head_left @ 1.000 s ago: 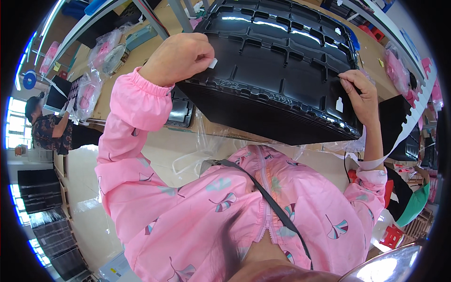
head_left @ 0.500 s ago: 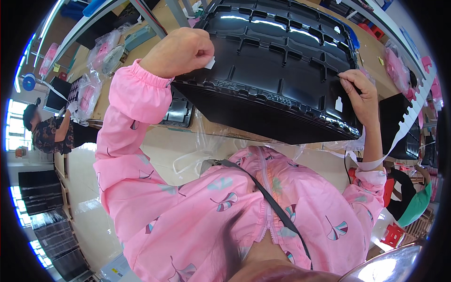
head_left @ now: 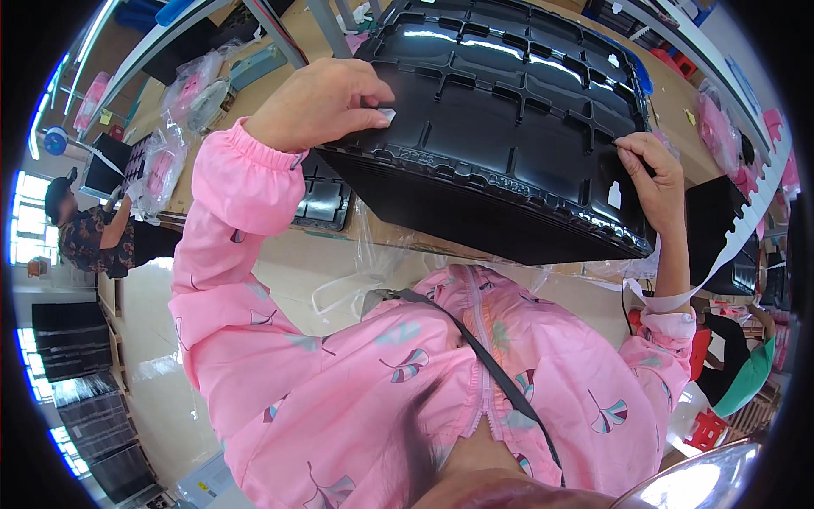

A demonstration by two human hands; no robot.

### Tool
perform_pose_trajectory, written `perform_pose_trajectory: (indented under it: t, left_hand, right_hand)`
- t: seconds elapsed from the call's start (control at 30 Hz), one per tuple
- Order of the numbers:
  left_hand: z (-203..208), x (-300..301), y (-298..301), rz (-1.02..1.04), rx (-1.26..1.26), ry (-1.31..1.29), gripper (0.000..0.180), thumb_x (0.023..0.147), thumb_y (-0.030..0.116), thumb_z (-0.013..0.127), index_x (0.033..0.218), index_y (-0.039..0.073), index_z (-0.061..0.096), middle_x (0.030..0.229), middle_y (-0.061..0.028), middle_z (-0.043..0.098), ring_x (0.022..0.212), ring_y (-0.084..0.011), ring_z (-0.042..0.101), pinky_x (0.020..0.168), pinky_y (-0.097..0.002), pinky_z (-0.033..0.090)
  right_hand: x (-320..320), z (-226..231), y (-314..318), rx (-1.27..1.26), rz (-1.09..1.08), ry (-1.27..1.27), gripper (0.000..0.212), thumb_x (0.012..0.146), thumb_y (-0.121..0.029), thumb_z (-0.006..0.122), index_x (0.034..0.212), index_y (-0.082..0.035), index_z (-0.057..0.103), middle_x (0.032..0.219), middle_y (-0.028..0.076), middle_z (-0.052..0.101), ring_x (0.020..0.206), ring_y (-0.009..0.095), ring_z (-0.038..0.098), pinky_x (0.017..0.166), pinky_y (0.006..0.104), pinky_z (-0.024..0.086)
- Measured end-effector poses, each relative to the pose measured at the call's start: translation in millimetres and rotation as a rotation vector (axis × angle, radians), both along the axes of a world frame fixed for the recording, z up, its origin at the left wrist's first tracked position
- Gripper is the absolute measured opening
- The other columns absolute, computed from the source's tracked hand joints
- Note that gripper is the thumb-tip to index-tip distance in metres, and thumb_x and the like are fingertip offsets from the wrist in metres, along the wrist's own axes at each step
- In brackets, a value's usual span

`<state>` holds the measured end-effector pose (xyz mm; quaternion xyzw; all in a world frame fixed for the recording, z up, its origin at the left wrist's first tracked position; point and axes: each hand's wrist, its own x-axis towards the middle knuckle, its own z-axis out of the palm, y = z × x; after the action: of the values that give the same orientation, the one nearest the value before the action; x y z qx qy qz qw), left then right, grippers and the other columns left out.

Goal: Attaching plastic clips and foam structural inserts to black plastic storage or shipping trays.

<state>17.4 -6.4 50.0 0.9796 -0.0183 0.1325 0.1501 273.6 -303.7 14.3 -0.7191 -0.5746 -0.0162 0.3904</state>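
Note:
A stack of glossy black molded plastic trays (head_left: 487, 140) fills the upper middle, with ridged divisions on top. At its left edge, my left hand (head_left: 326, 103) rests with thumb and forefinger apart, the thumb tip on a small white label (head_left: 387, 116). Over the right part of the top tray, my right hand (head_left: 653, 174) is closed in a pinch; what it holds, if anything, is hidden. A white bottle-shaped label (head_left: 615, 195) lies beside that hand, and another white label (head_left: 613, 60) is farther back. A white notched strip (head_left: 729, 242) loops round my right wrist.
Another black tray (head_left: 322, 199) lies on the brown table (head_left: 191, 191) at left. Pink items in clear plastic bags (head_left: 161, 170) sit beyond it. Metal frame posts (head_left: 326, 25) rise behind. One person (head_left: 93, 229) works at far left, another (head_left: 738, 360) at right.
My left hand's thumb and forefinger have parted from a closed pinch, beside the label. My right hand stays pinched at nearly the same spot.

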Motion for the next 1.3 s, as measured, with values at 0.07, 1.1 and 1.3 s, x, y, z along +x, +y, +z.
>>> perform_pose_trajectory:
  t: [0.07, 1.1, 1.3]
  left_hand:
    - [-5.2, 1.6, 3.0, -0.013, 0.061, -0.04, 0.014, 0.07, 0.005, 0.065, 0.083, 0.001, 0.061, 0.072, -0.0065, 0.054, 0.064, -0.0199, 0.053, 0.058, -0.0269, 0.043]
    - [-9.9, 16.4, -57.8, 0.084, -1.339, -0.012, 0.007, 0.08, 0.009, 0.057, 0.08, 0.003, 0.052, 0.086, -0.0152, 0.061, 0.066, -0.0149, 0.064, 0.043, -0.0155, 0.044]
    - [3.0, 53.7, -80.9, 0.055, -1.369, 0.046, 0.012, 0.077, 0.011, 0.061, 0.083, 0.003, 0.053, 0.082, -0.0104, 0.062, 0.071, -0.0146, 0.063, 0.051, -0.018, 0.045]
  right_hand:
    - [-0.4, -0.2, -0.4, -0.001, 0.0, 0.0, 0.009, 0.08, -0.003, 0.057, 0.088, 0.001, 0.059, 0.084, 0.005, 0.057, 0.079, 0.014, 0.054, 0.07, 0.0224, 0.041]
    - [10.4, 9.2, -10.7, -0.244, 0.135, -0.145, 0.01, 0.075, -0.004, 0.06, 0.083, 0.002, 0.059, 0.075, 0.007, 0.056, 0.07, 0.02, 0.055, 0.063, 0.0272, 0.042]
    - [6.5, 13.7, -15.0, -0.322, 0.145, -0.125, 0.008, 0.074, -0.004, 0.061, 0.081, 0.001, 0.061, 0.073, 0.007, 0.056, 0.068, 0.021, 0.056, 0.06, 0.0282, 0.043]
